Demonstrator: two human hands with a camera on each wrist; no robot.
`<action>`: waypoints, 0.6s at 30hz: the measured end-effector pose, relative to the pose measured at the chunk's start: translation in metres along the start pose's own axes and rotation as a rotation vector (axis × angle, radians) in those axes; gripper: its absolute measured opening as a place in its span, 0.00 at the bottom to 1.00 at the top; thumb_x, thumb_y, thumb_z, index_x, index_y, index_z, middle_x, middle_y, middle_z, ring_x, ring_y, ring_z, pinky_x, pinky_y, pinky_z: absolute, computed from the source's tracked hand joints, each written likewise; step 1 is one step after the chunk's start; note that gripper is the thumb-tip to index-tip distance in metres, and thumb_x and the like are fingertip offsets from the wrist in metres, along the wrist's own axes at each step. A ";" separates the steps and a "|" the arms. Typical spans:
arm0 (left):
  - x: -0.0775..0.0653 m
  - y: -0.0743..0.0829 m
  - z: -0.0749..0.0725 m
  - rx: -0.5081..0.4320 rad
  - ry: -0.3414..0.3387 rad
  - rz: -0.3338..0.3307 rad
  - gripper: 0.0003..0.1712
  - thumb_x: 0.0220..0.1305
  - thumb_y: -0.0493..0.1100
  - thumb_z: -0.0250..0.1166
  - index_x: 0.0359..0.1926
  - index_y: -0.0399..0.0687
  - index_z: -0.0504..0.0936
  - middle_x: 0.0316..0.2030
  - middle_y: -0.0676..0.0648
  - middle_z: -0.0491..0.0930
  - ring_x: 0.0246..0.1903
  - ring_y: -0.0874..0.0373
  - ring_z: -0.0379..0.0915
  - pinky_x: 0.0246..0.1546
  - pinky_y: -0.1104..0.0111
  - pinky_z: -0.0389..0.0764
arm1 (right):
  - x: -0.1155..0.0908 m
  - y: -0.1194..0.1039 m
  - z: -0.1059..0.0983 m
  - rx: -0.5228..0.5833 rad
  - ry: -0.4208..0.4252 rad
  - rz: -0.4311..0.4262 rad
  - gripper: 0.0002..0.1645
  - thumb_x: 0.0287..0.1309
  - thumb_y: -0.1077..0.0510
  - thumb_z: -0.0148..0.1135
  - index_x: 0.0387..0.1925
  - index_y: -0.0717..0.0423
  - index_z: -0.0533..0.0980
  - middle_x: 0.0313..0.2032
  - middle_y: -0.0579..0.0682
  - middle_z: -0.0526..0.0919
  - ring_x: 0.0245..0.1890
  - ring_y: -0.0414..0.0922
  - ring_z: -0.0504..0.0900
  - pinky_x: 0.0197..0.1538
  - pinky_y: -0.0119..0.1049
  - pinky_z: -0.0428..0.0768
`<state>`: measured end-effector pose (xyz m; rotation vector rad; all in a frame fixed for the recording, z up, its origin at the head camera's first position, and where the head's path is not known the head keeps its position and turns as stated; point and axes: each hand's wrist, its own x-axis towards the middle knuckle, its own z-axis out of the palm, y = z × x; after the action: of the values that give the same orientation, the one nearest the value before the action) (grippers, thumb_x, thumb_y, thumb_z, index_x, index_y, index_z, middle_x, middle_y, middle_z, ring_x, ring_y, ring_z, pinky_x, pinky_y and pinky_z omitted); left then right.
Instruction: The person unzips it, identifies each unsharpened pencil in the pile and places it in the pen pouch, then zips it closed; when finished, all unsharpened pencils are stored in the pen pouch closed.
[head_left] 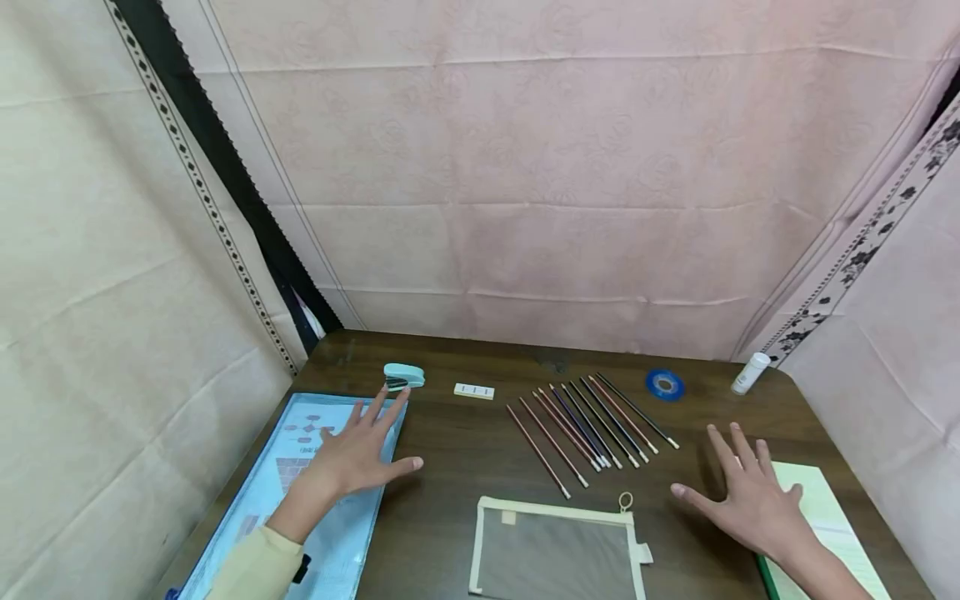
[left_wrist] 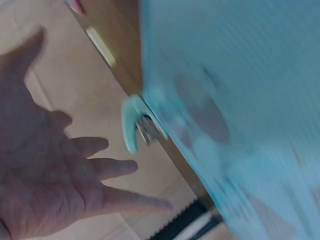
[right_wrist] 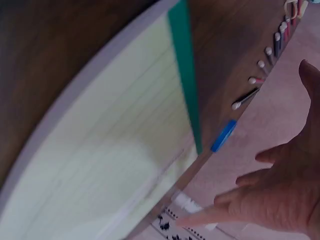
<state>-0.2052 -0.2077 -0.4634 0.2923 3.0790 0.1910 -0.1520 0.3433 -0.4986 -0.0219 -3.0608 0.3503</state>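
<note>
My left hand point(head_left: 352, 460) is spread, with its fingers straight, above a light-blue plastic folder point(head_left: 337, 550). Just beyond its fingertips is a small turquoise stapler point(head_left: 405, 373), which also shows in the left wrist view. On the right, my other hand point(head_left: 753, 504) also has its fingers fanned out, over the edge of a pale green lined notepad point(head_left: 843, 521) with a dark green spine. Neither hand holds anything. Between the hands, several pencils point(head_left: 542, 451) with white ends lie side by side at a slant.
A mesh zip pouch point(head_left: 562, 558) with a cream border lies at the front middle. Toward the back are a small white-and-yellow block point(head_left: 474, 391), a blue tape roll point(head_left: 664, 385) and a white glue stick point(head_left: 751, 373). Pale cloth point(head_left: 562, 192) hangs around the brown table point(head_left: 450, 467).
</note>
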 end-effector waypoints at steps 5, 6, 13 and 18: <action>-0.002 0.021 -0.002 -0.065 0.033 0.082 0.66 0.34 0.92 0.47 0.73 0.80 0.33 0.77 0.51 0.38 0.73 0.34 0.45 0.48 0.19 0.55 | -0.003 -0.015 0.006 0.055 -0.056 -0.035 0.66 0.48 0.20 0.55 0.76 0.40 0.35 0.76 0.61 0.35 0.70 0.76 0.39 0.42 0.90 0.40; -0.001 0.025 -0.001 -0.063 0.036 0.094 0.67 0.32 0.92 0.47 0.73 0.80 0.33 0.77 0.53 0.38 0.73 0.35 0.46 0.49 0.19 0.55 | -0.003 -0.017 0.007 0.060 -0.054 -0.043 0.66 0.47 0.20 0.55 0.76 0.40 0.35 0.76 0.61 0.36 0.70 0.76 0.40 0.42 0.90 0.40; 0.000 0.055 0.003 -0.081 -0.012 0.172 0.67 0.30 0.93 0.46 0.73 0.81 0.34 0.77 0.56 0.39 0.73 0.37 0.46 0.49 0.23 0.62 | -0.007 -0.036 0.013 0.087 -0.013 -0.143 0.62 0.47 0.21 0.58 0.75 0.40 0.45 0.75 0.60 0.47 0.71 0.71 0.49 0.48 0.87 0.49; 0.005 0.082 0.009 -0.092 -0.055 0.284 0.63 0.38 0.91 0.45 0.72 0.81 0.32 0.77 0.59 0.34 0.73 0.38 0.48 0.52 0.24 0.62 | -0.008 -0.049 0.019 0.099 0.027 -0.221 0.56 0.46 0.22 0.59 0.70 0.47 0.61 0.69 0.59 0.63 0.63 0.65 0.67 0.47 0.72 0.71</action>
<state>-0.1946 -0.1263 -0.4619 0.7166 2.9498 0.3272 -0.1458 0.2911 -0.5066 0.3112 -2.9742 0.4798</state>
